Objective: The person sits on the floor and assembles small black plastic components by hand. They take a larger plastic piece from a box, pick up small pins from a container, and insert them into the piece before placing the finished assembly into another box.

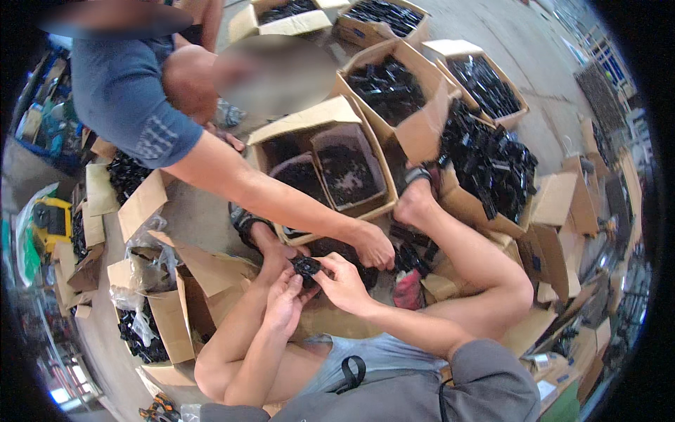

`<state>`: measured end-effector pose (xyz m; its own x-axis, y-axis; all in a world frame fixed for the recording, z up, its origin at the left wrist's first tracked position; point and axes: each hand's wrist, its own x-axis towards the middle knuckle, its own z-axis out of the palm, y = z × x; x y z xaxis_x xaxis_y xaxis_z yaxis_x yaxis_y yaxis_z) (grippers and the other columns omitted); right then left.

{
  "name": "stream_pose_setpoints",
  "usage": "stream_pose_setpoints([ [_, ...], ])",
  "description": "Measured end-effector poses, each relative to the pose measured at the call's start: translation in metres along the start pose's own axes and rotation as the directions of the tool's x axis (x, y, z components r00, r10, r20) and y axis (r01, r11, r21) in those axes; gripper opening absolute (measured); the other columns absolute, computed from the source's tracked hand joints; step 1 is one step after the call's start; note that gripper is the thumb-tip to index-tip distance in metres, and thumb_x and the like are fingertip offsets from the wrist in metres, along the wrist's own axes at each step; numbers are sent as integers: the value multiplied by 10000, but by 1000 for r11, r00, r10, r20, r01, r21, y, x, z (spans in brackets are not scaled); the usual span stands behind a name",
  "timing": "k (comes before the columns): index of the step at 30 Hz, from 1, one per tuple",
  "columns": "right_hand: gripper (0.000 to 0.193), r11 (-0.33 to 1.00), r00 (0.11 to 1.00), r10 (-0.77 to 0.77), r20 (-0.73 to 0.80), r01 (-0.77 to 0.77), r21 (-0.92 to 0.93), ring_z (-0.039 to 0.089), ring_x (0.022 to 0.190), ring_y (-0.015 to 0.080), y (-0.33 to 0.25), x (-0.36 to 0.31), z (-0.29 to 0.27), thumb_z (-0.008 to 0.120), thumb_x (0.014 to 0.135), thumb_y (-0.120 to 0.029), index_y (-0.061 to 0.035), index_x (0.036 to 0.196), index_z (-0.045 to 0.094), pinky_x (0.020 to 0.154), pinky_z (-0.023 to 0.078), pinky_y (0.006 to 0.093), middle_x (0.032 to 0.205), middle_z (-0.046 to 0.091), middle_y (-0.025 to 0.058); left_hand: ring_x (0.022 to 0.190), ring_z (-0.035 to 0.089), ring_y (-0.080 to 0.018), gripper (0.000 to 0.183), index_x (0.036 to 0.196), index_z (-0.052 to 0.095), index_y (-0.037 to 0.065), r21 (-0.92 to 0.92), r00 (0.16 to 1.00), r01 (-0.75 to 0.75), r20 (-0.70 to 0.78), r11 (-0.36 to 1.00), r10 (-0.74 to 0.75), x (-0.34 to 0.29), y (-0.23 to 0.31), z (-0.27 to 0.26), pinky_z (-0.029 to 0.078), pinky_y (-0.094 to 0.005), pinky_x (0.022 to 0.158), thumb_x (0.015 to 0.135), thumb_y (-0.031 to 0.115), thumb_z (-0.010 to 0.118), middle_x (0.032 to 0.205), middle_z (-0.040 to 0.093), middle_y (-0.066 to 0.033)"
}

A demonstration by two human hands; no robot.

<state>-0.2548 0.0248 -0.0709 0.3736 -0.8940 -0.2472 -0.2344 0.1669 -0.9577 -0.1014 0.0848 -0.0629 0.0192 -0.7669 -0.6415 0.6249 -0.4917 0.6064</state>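
Note:
A small black plastic part [306, 266] is held between my two hands, above the gap between my bent legs. My left hand [283, 302] grips it from below, fingers closed round its lower side. From the right, my right hand [344, 283] pinches its edge with thumb and fingers. Its exact kind is too small to tell. Just beyond, another person's hand [374, 246] reaches down to a pile of black parts [411, 260] on the floor. A red and grey cloth-like item [407, 290] lies beside that pile.
An open carton [320, 119] with two dark-lined compartments stands ahead. Cartons of black parts stand beyond it; one heaped carton [489, 165] is at my right. Another carton [172, 316] with plastic bags is at my left. The other person's forearm [267, 193] crosses in front of me.

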Motion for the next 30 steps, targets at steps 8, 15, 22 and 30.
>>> stream_pose_setpoints([
  [8,153,907,684,-355,-638,417,-57,543,672,102,-24,30,-104,555,991,-105,-2,908,632,605,450,271,731,580,37,1203,559,-245,376,1314,476,14,-229,985,-172,-52,958,164,3,22,-14,494,-444,1069,994,165,603,1295,569,-107],
  [15,232,837,785,-425,-451,151,-525,674,787,264,-6,100,-195,594,973,-191,15,1055,662,742,529,346,846,686,145,1215,557,-269,382,1303,507,-6,-394,948,-315,-97,864,301,8,37,-34,445,-447,1123,961,117,625,1287,586,-126],
  [22,398,852,615,-263,-743,-213,-478,642,613,191,-45,-3,-369,559,1008,-368,-23,874,704,590,489,351,682,674,97,1210,563,-254,418,1358,496,-14,-407,949,-311,-87,859,302,10,28,-69,475,-390,1088,986,144,604,1305,596,-137],
  [30,423,632,620,459,-637,-731,-257,703,679,162,41,-235,-440,541,999,-351,-15,821,728,632,560,318,751,731,72,1222,549,-282,453,1317,489,-72,-435,948,-258,-284,863,141,26,27,-98,467,-387,1086,977,193,630,1312,554,-169],
])
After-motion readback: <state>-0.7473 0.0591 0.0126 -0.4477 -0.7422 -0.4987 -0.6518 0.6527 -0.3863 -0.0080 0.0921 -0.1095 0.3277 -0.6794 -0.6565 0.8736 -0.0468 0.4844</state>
